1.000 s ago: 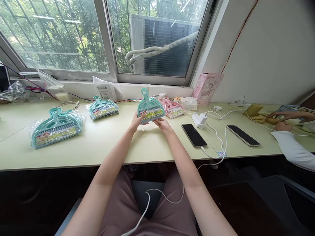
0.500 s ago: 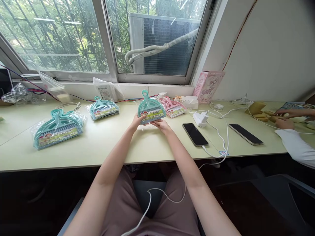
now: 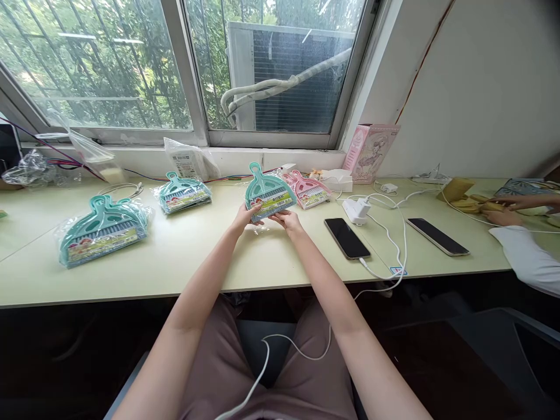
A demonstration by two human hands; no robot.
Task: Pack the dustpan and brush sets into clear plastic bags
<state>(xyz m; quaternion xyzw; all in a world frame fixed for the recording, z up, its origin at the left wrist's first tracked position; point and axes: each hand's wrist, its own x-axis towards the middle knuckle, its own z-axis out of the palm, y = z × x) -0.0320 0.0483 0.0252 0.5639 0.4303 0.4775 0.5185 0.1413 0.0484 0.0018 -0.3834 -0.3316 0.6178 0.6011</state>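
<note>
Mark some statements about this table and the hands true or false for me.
1. The camera wearer's left hand and right hand hold a teal dustpan set. True.
2. The pink dustpan set lies left of the held one. False: the pink dustpan set lies right of it.
3. A white cable is plugged into the left phone. True.
4. The pink box is on the floor. False: the pink box stands on the table.

And here's the teal dustpan set [image 3: 270, 194], held by both hands [image 3: 245, 219] over the worktop [image 3: 262, 268], looped handle up and leaning left, bluish bristles across the lower half, a bright yellow-green label [image 3: 275, 204] slanting up to the right!
</note>
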